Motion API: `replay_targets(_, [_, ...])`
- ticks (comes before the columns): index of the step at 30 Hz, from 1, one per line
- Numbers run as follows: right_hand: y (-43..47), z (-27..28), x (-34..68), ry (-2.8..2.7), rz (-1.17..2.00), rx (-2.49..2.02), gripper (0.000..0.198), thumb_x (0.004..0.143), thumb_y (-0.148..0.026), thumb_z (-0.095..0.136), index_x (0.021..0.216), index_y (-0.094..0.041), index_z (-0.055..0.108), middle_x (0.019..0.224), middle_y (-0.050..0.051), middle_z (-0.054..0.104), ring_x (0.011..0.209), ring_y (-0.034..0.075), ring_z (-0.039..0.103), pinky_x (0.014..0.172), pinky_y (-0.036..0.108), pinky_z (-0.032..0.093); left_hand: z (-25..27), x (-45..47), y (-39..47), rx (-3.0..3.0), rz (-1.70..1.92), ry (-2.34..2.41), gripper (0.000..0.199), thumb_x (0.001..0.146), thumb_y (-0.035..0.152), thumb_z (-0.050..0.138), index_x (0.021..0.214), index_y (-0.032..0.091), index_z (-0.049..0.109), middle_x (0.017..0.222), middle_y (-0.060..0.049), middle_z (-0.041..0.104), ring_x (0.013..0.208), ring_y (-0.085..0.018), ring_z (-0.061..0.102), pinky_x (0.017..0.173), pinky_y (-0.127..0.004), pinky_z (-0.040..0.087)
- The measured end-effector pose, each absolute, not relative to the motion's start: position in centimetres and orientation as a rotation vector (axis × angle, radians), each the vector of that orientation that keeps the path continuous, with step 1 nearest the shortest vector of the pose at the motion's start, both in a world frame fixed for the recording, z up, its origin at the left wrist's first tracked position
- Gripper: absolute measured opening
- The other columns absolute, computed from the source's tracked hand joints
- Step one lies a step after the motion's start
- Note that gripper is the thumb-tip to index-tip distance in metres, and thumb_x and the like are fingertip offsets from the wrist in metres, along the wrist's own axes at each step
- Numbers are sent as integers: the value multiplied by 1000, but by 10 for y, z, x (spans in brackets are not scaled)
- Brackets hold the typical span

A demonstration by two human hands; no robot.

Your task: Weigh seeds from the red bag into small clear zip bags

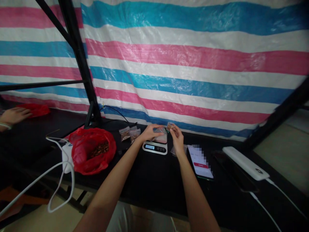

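Note:
A white digital scale with a lit display lies on the black table in front of me. Over its plate, my left hand is closed on a clear plastic bag, whose outline is hard to make out. My right hand, just right of the scale, pinches a small clear packet with brown bits in it. Small zip bags of brown pieces lie to the left of the scale. Under my right wrist is a flat clear bag.
An open red plastic bag of brown pieces stands at left, beside a white cable. To the right are a lit phone, a dark phone and a white power bank. Another person's hand touches red plastic at far left.

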State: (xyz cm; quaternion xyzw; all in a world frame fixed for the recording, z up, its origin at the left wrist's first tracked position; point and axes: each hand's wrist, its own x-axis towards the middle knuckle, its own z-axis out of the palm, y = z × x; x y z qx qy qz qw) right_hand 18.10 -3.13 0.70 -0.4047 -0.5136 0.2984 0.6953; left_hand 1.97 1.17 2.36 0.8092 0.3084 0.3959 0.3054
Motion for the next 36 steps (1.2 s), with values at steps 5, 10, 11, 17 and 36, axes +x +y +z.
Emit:
replay_targets(5, [-38, 10, 176, -1228, 667, -888, 43, 70, -37, 62, 109, -21, 52, 106, 7, 61, 92, 20, 61, 86, 37, 46, 20, 2, 0, 1675, 1128, 715, 52, 71, 38, 64, 114, 10, 58, 109, -13, 63, 99, -22, 58, 90, -34, 42])
replay_targets(10, [-43, 15, 171, -1174, 561, -874, 39, 68, -35, 66, 101, -23, 48, 104, 5, 57, 86, 15, 60, 82, 32, 47, 25, 5, -5, 1609, 1151, 648, 55, 64, 35, 71, 112, 10, 59, 110, -13, 63, 103, -23, 57, 94, -36, 39])
replay_targets(11, [-45, 17, 170, -1173, 545, -877, 38, 68, -35, 66, 100, -23, 48, 104, 4, 57, 86, 15, 60, 82, 32, 47, 25, 6, -5, 1614, 1146, 637, 54, 63, 35, 71, 110, 11, 60, 110, -13, 63, 103, -23, 57, 95, -36, 38])
replay_targets(17, [-57, 27, 164, -1320, 522, -881, 32, 75, -33, 60, 104, -22, 54, 108, 6, 58, 95, 19, 58, 87, 36, 43, 25, 9, -10, 1618, 1113, 492, 50, 63, 36, 72, 105, 11, 63, 110, -12, 63, 105, -22, 56, 96, -35, 37])
replay_targets(36, [-58, 27, 160, -1282, 429, -904, 33, 73, -38, 62, 101, -21, 59, 105, 7, 60, 96, 20, 56, 82, 36, 45, 31, 11, -21, 1582, 1055, 569, 60, 66, 40, 68, 117, 13, 55, 80, -4, 64, 55, -8, 54, 54, -21, 41])
